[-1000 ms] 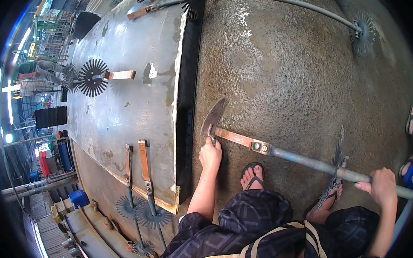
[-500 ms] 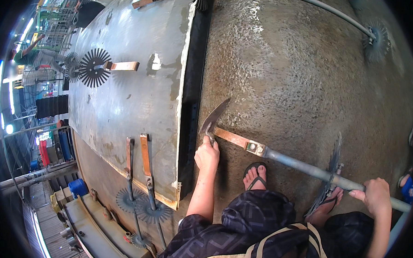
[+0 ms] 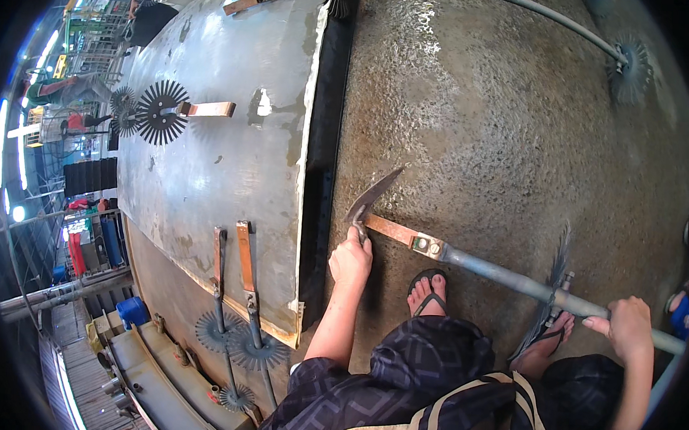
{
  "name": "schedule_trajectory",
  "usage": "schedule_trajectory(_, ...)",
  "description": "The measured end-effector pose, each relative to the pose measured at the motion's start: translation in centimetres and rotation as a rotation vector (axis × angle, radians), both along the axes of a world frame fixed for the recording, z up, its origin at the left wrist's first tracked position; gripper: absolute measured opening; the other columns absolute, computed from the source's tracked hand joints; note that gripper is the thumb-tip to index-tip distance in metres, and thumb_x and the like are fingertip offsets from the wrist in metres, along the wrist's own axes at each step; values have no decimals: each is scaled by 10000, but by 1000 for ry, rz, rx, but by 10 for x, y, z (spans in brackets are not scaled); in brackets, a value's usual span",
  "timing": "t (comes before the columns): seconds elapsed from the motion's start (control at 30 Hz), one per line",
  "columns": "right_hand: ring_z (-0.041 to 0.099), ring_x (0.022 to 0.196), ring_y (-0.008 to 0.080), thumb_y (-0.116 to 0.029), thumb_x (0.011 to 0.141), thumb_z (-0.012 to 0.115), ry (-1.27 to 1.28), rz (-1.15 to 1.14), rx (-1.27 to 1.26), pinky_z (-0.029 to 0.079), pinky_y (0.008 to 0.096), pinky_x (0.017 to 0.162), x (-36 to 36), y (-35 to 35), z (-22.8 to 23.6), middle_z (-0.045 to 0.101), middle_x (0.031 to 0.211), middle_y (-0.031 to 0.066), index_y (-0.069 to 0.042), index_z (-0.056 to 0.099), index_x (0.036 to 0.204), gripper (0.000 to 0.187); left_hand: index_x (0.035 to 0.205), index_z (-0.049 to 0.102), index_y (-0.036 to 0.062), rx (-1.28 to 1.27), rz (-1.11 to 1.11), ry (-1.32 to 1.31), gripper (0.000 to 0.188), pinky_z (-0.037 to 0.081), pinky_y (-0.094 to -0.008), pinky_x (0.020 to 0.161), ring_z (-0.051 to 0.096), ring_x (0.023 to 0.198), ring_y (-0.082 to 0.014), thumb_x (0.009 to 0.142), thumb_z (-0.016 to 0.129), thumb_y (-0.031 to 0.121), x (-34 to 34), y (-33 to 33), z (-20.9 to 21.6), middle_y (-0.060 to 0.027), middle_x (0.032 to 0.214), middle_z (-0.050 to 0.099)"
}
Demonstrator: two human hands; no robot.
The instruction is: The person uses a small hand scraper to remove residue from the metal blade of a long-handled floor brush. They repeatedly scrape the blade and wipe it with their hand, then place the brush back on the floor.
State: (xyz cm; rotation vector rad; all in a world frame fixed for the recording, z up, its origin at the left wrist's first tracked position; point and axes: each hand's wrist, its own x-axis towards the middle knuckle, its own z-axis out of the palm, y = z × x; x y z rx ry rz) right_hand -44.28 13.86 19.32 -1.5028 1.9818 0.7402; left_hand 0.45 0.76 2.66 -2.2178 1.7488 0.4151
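My left hand [image 3: 351, 260] is wrapped round the handle of a curved, sickle-like knife [image 3: 376, 192]. Its dark blade lies at the end of a flat copper bar [image 3: 390, 228], pointing up and to the right; whether they touch is hard to tell. This bar is bolted to a long grey metal rod [image 3: 503, 278], which my right hand [image 3: 629, 327] grips near its far right end. A slotted metal disc [image 3: 554, 289], seen nearly edge-on, sits around the rod beside my foot.
A metal-topped table [image 3: 239, 164] stands at the left, bearing rods with copper ends and slotted discs [image 3: 162, 112]. Another rod [image 3: 560, 23] lies on the wet, rough floor [image 3: 502, 137] at the far right. A person [image 3: 46, 90] is in the far left background.
My left hand has moved slightly right and down with the knife, whose blade now overlaps the copper bar's tip. My right hand and the rod stay nearly still.
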Motion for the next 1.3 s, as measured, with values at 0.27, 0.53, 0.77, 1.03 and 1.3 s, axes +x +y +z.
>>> schedule_trajectory(0.27,573,707,402,-591,625,662,-8,1,-71,433,462,719,3,3,2,581,633,235,22,644,629,613,974,562,65,-39,-29,23,269,518,-496,692,648,766,-398,830,584,290,3,0,0,-220,794,659)
schedule_trajectory(0.53,577,693,401,-594,631,658,4,31,-76,436,463,710,4,4,2,574,621,241,28,635,621,623,1052,572,64,-24,74,18,324,507,-490,750,637,826,-412,822,589,291,3,0,-1,-240,850,655)
schedule_trajectory(0.77,570,698,398,-605,600,669,42,27,-122,433,455,702,6,6,2,579,635,237,35,627,628,642,1066,569,69,21,52,62,328,501,-503,757,631,830,-430,825,582,292,-9,14,6,-253,848,651)
schedule_trajectory(1.03,575,703,395,-595,578,685,46,29,-134,436,451,696,5,7,1,577,635,239,31,626,622,631,1098,563,66,40,95,61,354,500,-499,779,637,850,-415,823,594,287,-4,18,12,-249,867,655)
schedule_trajectory(1.3,574,699,395,-611,551,688,55,16,-111,438,452,695,-4,13,6,574,625,238,29,640,639,647,1046,582,52,56,208,6,318,501,-496,780,633,868,-418,842,561,294,21,28,-8,-251,878,654)
